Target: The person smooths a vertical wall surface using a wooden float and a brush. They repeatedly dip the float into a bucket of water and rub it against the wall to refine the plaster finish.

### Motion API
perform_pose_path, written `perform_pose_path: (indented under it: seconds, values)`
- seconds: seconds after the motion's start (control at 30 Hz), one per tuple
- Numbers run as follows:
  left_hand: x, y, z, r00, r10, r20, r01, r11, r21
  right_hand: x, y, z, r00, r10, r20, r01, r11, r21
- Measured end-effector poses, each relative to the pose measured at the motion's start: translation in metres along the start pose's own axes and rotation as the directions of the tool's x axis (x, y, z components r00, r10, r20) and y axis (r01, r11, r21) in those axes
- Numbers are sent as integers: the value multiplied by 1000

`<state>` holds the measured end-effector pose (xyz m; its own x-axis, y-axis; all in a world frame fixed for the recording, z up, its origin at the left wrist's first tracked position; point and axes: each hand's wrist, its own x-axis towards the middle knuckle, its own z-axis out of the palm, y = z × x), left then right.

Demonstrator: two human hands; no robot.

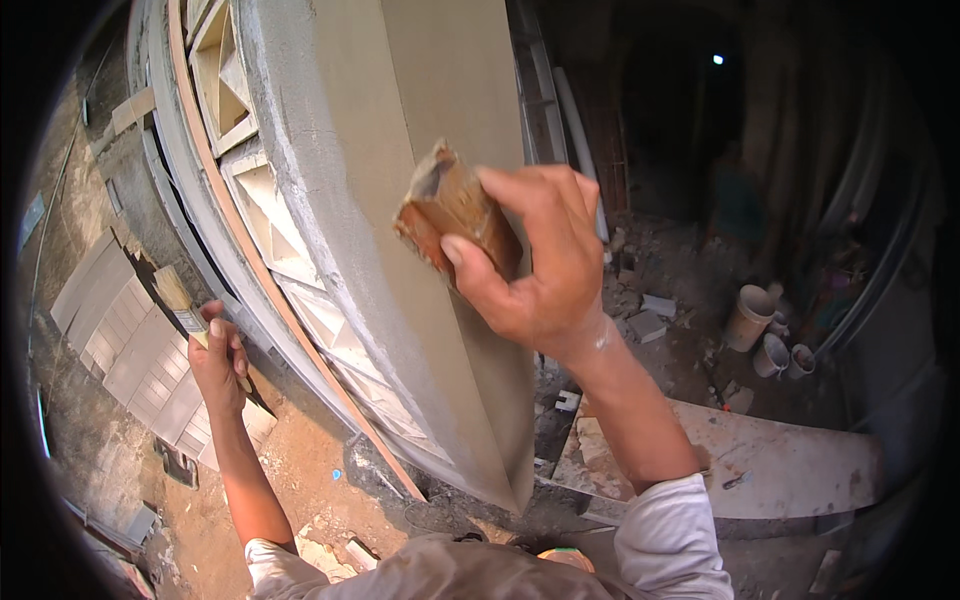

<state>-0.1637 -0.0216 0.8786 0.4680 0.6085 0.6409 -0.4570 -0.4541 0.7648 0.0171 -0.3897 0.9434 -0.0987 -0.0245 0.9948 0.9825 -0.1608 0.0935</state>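
Observation:
My right hand grips a worn brown block, wooden by its look, between thumb and fingers. It is held in front of the outer corner of a smooth grey-beige plastered column; whether it touches the plaster I cannot tell. Lower on the left, my left hand is closed round the handle of a paintbrush, its pale bristles pointing up. A rougher, wet-looking grey band runs down the column's left face.
Cream openwork blocks and a long wooden strip line the column's left side. Pale panels lie on the ground beyond my left hand. At right are a stained board, rubble and several buckets.

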Motion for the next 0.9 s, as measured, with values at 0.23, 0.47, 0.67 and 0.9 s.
perform_pose_path:
  seconds: [0.23, 0.47, 0.67, 0.9]
  values:
    - [-13, -12, -78, 1000, 6, 0, -6, 996, 87, -205, -24, -73, 908, 349, 232, -317, 934, -162]
    - [-10, -4, -2, 993, -103, 57, 111, 982, -152, -34, -8, -2, 999, 44, -15, -44, 999, -32]
    - [-21, 4, -74, 996, -86, -14, 87, 996, 37, -288, -38, -67, 804, 494, 330, -425, 867, -260]
    - [-7, 6, -34, 993, -22, 115, 46, 975, -217, -44, -18, -16, 999, 45, 20, -44, 998, -47]
